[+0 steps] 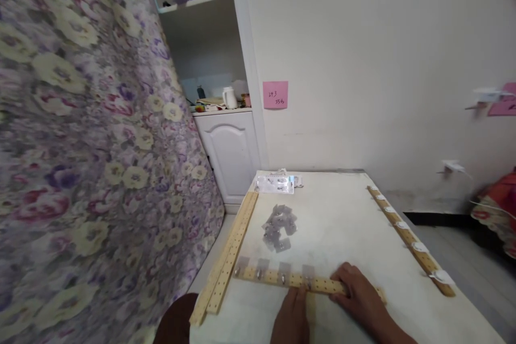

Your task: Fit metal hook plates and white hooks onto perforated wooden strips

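A wooden strip with rows of small holes (272,276) lies across the near part of the table. Several clear plastic cards (284,269), each with a small shiny metal piece, stand along its left half. My left hand (291,318) reaches up from below, fingers together, tips at the strip's near edge beside the rightmost of these cards (308,274). What its fingertips pinch is hidden. My right hand (360,293) grips the strip's right part between thumb and fingers. Beyond the strip lies a loose heap of similar clear cards (279,226).
Two more perforated wooden strips (230,250) lie along the table's left edge. Another strip (407,234) with white round pieces runs along the right edge. A clear packet (274,184) lies at the back of the white table (322,209). A floral curtain (100,145) hangs at left.
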### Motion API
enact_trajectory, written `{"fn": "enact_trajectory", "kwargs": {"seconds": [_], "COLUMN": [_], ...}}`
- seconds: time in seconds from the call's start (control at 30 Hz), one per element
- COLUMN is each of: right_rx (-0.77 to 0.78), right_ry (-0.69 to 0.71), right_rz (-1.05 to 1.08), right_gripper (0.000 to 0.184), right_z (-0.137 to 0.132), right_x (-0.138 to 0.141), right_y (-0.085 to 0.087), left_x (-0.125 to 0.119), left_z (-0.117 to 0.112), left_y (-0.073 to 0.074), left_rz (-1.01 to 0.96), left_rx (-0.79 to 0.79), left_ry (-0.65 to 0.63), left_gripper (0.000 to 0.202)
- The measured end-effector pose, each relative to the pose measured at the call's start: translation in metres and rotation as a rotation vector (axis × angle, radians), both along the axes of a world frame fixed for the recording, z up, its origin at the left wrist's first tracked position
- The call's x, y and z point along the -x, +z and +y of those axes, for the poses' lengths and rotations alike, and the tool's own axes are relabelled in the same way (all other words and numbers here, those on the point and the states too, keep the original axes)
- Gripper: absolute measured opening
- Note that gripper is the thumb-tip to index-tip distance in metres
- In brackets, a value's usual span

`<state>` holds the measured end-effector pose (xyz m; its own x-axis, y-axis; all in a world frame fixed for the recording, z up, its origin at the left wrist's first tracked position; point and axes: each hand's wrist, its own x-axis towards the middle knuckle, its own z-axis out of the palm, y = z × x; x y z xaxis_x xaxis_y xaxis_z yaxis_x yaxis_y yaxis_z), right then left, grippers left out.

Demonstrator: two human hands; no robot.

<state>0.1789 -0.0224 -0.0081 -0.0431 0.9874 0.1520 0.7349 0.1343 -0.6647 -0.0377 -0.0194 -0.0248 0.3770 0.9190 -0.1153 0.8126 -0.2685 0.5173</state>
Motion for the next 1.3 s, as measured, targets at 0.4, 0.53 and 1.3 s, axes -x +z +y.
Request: {"fn": "enact_trajectory", "kwargs": {"seconds": [0.4, 0.53, 1.3], "right_rx": [0.020, 0.015, 0.053], "right_ry": [0.021, 0.015, 0.044], "right_rz": [0.030, 0.026, 0.061], "right_gripper": [0.013, 0.011, 0.024], "right_z": [0.003, 0.002, 0.003], "right_x": [-0.008, -0.005, -0.003], "right_y": [-0.010, -0.009, -0.012], "left_x": [-0.008, -0.006, 0.002], "left_z": [-0.003, -0.004, 0.001], "left_y": [0.008, 0.010, -0.028], "left_rz": [0.045, 0.037, -0.100], "left_rx": [0.067, 0.043, -0.073], "left_ry": [0.063, 0.013, -0.021], "left_gripper": [0.069, 0.066, 0.061]}}
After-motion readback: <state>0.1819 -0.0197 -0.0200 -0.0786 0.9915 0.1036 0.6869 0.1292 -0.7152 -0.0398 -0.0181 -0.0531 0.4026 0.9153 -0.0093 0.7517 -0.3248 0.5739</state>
